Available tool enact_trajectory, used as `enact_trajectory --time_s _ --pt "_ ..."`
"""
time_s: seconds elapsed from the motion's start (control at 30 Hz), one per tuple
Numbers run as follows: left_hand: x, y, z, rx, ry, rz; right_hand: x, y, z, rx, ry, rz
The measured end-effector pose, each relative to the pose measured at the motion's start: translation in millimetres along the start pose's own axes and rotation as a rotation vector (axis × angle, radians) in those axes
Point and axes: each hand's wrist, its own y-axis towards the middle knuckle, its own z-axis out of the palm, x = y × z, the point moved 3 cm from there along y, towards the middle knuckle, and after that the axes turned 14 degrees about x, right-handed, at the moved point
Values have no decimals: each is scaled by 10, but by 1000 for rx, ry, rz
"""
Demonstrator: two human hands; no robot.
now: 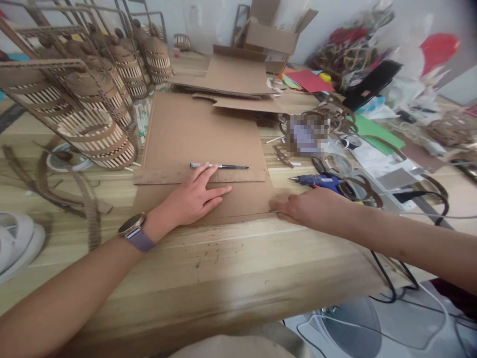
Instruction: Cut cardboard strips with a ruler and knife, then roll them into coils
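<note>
My left hand lies with fingers spread on a flat piece of brown cardboard, pressing it to the table. Its fingertips reach a larger cardboard sheet just beyond, close to a black pen lying there. At the near right corner of the cardboard piece is my right hand, its fingers closed together and slightly blurred. What it grips, if anything, is hidden. A thin dark line runs along the piece's near edge toward these fingers. Beyond the right hand lies a blue glue gun.
Several woven-looking lanterns with cardboard frames crowd the left. Cardboard strips lie below them. More folded cardboard and an open box stand behind. Coloured paper, strips and cables clutter the right.
</note>
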Motion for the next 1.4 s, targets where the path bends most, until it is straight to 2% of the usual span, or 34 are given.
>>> enact_trajectory --time_s 0.17,0.27,0.37,0.53,0.63,0.83,1.0,1.2,1.3,1.4 --pt "7 3 7 -9 18 6 -412 -216 409 2 -10 82" --pt "10 5 17 -18 28 12 -546 -385 514 -64 -20 139" --pt "11 3 29 -34 33 15 -372 -411 376 -175 72 144" --pt "20 9 36 -69 23 29 307 -108 -39 -330 132 -53" --pt "27 -5 6 -99 19 44 501 52 -129 -396 138 -143" --pt "90 -181 -117 -156 28 -21 385 73 -2 -448 122 -176" --pt "206 -332 -193 -109 100 -115 313 21 72 -407 31 -177" --pt "267 -407 -249 -76 124 -185 74 15 142 -316 -32 -49" --pt "243 -371 -235 -70 117 -183 8 27 61 -297 33 -52" --pt "176 -269 -199 -96 103 -133 125 64 -168 -306 63 -79"
